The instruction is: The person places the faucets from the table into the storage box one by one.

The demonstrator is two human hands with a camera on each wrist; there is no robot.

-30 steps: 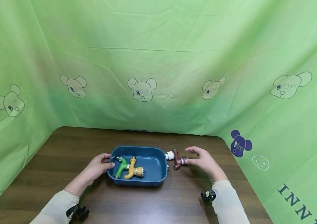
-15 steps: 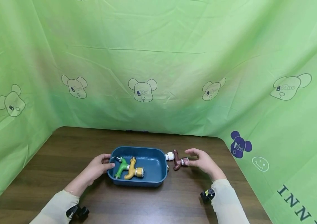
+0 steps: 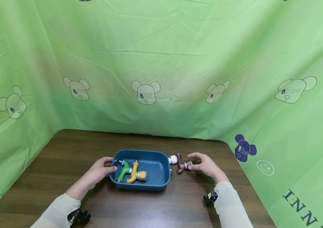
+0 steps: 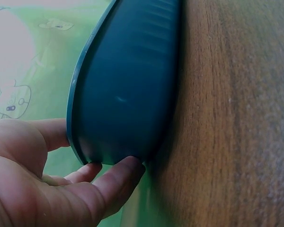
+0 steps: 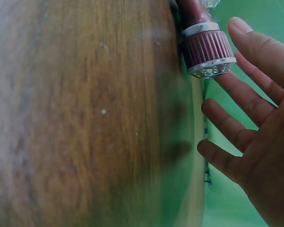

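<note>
We see the left hand (image 3: 100, 170) pinching the blue tray (image 3: 158, 169) at its nine o'clock, thumb over the rim. Past the tray's three o'clock lies the brown tap (image 3: 180, 165), body running roughly twelve to six, knob pointing at the nearer right hand (image 3: 207, 165), whose thumb and fingers stand apart, gripping nothing.

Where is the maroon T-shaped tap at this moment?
In the head view, the maroon T-shaped tap lies on the brown wood-grain table, just right of the blue oblong plastic tray, its ribbed knob toward the right grip.
</note>
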